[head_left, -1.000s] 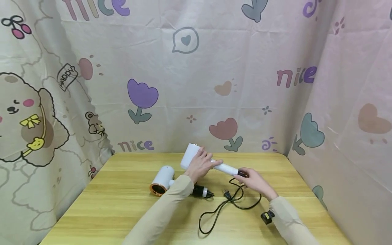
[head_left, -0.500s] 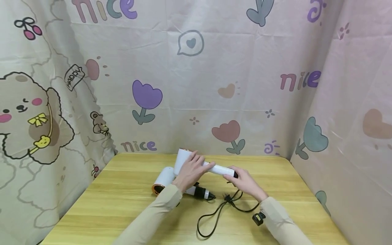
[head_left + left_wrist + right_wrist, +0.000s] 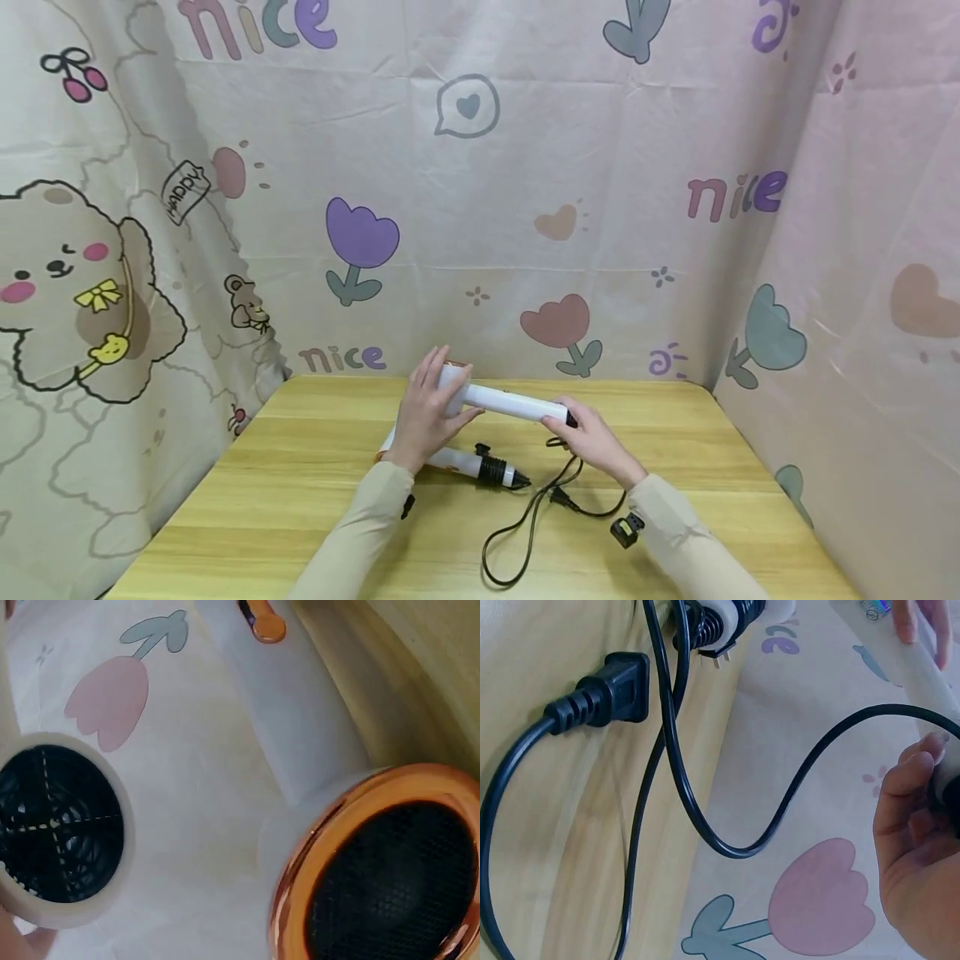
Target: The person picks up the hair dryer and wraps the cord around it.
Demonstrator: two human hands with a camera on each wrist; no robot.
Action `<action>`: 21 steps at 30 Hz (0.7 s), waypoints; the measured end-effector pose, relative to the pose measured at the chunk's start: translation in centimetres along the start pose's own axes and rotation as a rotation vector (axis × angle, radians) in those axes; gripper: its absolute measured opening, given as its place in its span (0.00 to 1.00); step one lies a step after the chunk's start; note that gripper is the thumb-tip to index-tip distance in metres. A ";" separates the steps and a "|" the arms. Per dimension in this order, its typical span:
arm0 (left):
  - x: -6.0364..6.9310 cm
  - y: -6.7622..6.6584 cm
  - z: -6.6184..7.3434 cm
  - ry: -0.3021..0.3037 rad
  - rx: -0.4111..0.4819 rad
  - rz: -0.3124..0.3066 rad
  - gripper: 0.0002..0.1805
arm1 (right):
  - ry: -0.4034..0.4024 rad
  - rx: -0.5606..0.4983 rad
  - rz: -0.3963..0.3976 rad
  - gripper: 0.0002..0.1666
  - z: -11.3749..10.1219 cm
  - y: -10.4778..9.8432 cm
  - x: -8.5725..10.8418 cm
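Cartoon-printed curtains (image 3: 480,208), strewn with tulips, hearts and the word "nice," frame a wood-grain counter (image 3: 247,508) as a person works with both hands over a lying hair dryer (image 3: 461,462).

Raised above and beyond the lying hair dryer is its white lookalike, the held hair dryer (image 3: 517,403), slanting with its handle toward the right. The left hand (image 3: 429,408) has its fingers grasping the barrel by the handle joint; the right hand (image 3: 596,435) has its fingers curled around the handle's black-tipped end. Slack black cord (image 3: 739,853) droops from that end to the counter right of the lying hair dryer, where a black plug (image 3: 622,690) rests just past its tip. What looks like a wound cord (image 3: 492,472) wraps the lying hair dryer's own handle.

Done well, the hold would likely let the left hand bear the heavier barrel while the right steers the light end, without kinking the cord at its exit. Fingertips are best placed on the shell rather than the dark grille (image 3: 60,825), well clear of the lying hair dryer's copper rim (image 3: 304,877). Loose loops could snag on the plug, so lifting them evenly seems wise.
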State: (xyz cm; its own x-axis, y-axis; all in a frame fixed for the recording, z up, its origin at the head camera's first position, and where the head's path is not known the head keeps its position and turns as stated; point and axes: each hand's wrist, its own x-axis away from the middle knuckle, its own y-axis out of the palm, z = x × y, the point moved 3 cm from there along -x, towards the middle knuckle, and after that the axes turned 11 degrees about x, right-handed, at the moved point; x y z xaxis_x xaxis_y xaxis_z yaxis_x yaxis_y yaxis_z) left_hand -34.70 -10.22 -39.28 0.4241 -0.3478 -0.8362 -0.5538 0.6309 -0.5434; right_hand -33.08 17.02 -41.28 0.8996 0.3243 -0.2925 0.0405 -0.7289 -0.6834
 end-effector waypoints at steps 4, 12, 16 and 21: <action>0.2 -0.3 -0.6 -0.296 0.265 -0.035 0.47 | 0.026 -0.078 -0.033 0.19 0.0 -0.1 0.3; 0.3 -0.8 -2.0 -0.872 0.867 -0.072 0.51 | -0.013 -0.046 -0.034 0.18 -0.5 -1.0 0.4; 0.8 -0.6 -2.3 -0.967 0.991 -0.060 0.43 | 0.026 -0.141 -0.046 0.21 -0.7 -1.2 0.0; 1.2 -0.5 -2.5 -1.022 1.005 0.023 0.40 | 0.110 -0.489 -0.071 0.27 0.9 -0.5 -0.4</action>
State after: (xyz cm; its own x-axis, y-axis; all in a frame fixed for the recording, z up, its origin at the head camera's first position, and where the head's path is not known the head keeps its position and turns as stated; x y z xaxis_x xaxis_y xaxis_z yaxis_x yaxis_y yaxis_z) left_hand -35.73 -12.72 -40.25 0.9810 0.0393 -0.1898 -0.0180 0.9934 0.1129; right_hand -33.89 17.83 -41.40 0.9267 0.3370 -0.1663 0.2785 -0.9130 -0.2979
